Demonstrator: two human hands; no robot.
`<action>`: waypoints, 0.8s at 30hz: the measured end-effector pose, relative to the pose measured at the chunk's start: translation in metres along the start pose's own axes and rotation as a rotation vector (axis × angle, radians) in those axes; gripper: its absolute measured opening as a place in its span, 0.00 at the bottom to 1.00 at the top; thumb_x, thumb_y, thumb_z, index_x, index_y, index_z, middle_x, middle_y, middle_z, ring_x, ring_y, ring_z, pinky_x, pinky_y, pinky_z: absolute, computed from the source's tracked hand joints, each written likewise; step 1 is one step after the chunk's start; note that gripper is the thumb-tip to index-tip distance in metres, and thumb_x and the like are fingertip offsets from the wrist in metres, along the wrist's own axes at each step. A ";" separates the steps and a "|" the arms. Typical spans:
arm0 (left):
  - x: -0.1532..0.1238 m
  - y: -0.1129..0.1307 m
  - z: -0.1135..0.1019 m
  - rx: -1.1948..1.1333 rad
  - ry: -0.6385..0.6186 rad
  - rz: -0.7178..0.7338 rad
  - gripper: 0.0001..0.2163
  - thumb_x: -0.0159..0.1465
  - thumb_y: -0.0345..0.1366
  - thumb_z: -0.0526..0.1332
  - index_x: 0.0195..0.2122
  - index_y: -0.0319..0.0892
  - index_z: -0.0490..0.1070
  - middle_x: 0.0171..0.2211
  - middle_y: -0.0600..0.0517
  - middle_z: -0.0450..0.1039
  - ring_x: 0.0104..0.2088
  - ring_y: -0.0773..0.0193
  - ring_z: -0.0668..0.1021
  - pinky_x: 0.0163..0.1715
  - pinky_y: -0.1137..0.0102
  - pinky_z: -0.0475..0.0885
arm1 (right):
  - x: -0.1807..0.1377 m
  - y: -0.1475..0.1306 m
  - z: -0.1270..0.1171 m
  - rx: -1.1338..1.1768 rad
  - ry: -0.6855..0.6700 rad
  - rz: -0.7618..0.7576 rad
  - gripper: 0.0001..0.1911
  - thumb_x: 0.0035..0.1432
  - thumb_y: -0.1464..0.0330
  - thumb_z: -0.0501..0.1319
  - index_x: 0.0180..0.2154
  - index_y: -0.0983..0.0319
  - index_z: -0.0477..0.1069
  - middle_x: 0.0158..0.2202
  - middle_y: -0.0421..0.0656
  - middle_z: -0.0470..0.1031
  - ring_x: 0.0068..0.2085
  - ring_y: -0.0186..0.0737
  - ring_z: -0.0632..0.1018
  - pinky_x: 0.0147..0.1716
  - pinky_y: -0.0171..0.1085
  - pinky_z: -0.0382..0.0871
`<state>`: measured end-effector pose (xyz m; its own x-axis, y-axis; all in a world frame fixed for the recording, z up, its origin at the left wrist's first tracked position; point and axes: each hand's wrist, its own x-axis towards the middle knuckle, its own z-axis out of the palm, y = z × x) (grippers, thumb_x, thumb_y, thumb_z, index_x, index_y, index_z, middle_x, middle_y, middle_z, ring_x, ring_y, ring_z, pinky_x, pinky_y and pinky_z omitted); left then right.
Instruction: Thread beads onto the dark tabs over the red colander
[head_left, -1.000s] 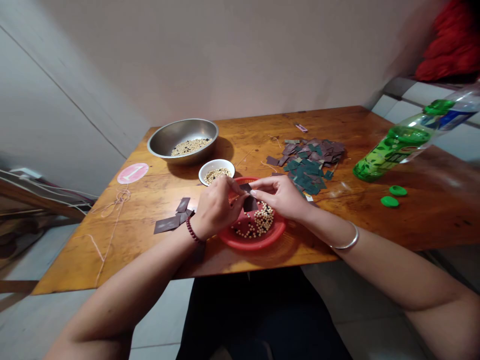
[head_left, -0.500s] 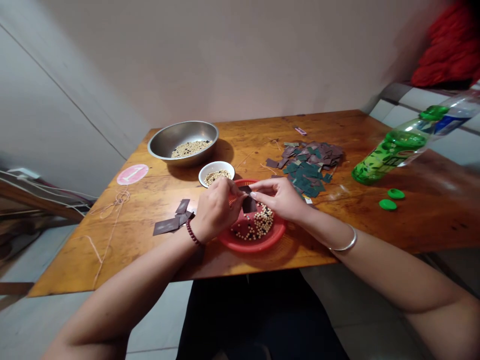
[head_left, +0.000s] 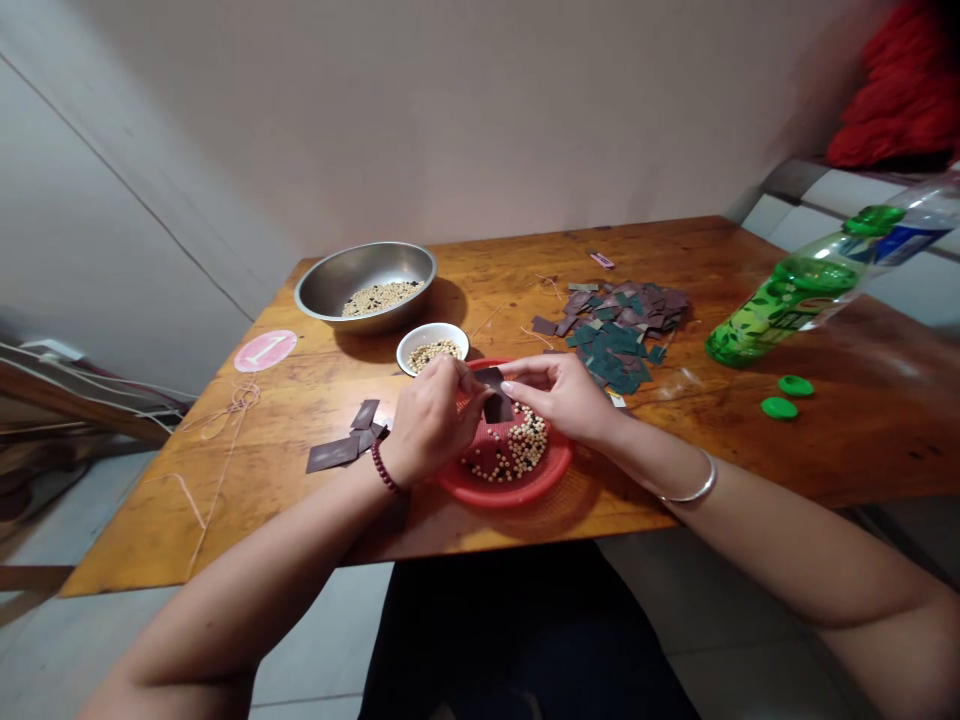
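My left hand (head_left: 430, 418) and my right hand (head_left: 561, 395) meet over a red basket (head_left: 551, 468) that holds several pale beans (head_left: 521, 448). Together they pinch a small dark brown square piece (head_left: 495, 395), fingers closed on its edges. The left wrist wears a dark red bead bracelet, the right a silver bangle. A few more dark brown pieces (head_left: 345, 440) lie on the wooden table (head_left: 300, 500) just left of my left hand.
A steel bowl (head_left: 365, 282) with beans and a small white bowl (head_left: 433, 347) stand behind the basket. A heap of green and brown squares (head_left: 619, 325) lies back right. A green bottle (head_left: 806, 288), two green caps (head_left: 786, 396), a pink round tag (head_left: 265, 349) and loose string (head_left: 225, 420) are also here.
Both hands stay over the red basket, working the dark piece with small finger movements. The view shifted slightly; nothing else moved.
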<state>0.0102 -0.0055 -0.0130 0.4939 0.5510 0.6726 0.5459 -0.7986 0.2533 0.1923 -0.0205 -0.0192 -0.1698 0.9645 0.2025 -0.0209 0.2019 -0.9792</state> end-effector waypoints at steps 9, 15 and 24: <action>0.001 0.000 0.000 -0.027 -0.030 0.005 0.11 0.60 0.32 0.60 0.31 0.42 0.54 0.28 0.54 0.66 0.28 0.69 0.70 0.28 0.72 0.66 | 0.001 0.000 -0.002 0.014 -0.010 -0.003 0.15 0.48 0.67 0.65 0.39 0.65 0.77 0.37 0.48 0.80 0.36 0.40 0.81 0.39 0.41 0.76; -0.001 -0.002 0.003 -0.001 0.136 -0.074 0.13 0.59 0.33 0.62 0.31 0.43 0.54 0.29 0.54 0.67 0.30 0.67 0.73 0.30 0.71 0.68 | 0.000 -0.001 -0.002 0.023 -0.007 0.010 0.16 0.48 0.66 0.65 0.40 0.65 0.77 0.37 0.48 0.80 0.35 0.40 0.81 0.38 0.40 0.77; -0.004 -0.002 0.005 -0.091 0.266 -0.048 0.15 0.57 0.32 0.64 0.32 0.44 0.53 0.29 0.54 0.68 0.32 0.66 0.74 0.34 0.67 0.71 | -0.001 -0.001 -0.003 -0.101 0.045 0.004 0.14 0.48 0.66 0.65 0.37 0.66 0.77 0.36 0.48 0.80 0.34 0.41 0.81 0.37 0.40 0.76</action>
<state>0.0107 -0.0045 -0.0195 0.2669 0.5156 0.8142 0.4958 -0.7979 0.3427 0.1959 -0.0213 -0.0181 -0.1252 0.9715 0.2011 0.0794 0.2118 -0.9741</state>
